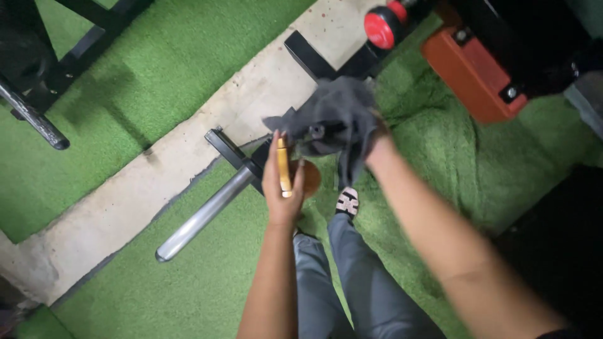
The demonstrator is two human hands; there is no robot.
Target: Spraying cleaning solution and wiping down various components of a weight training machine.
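Mostly hidden — right hand point(375, 135) under grey cloth point(333, 116)

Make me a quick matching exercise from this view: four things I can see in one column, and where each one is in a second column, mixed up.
Things:
1. dark grey cloth
2. flat yellow-orange wooden piece
3. shiny steel bar sleeve
4. red round knob

Places:
A. lying across the green turf and the pale concrete strip
B. gripped edge-on in the left hand
C. at the top edge of the view, by the orange block
D. bunched in the right hand

Pairs: 1-D, 2-B, 3-A, 4-C
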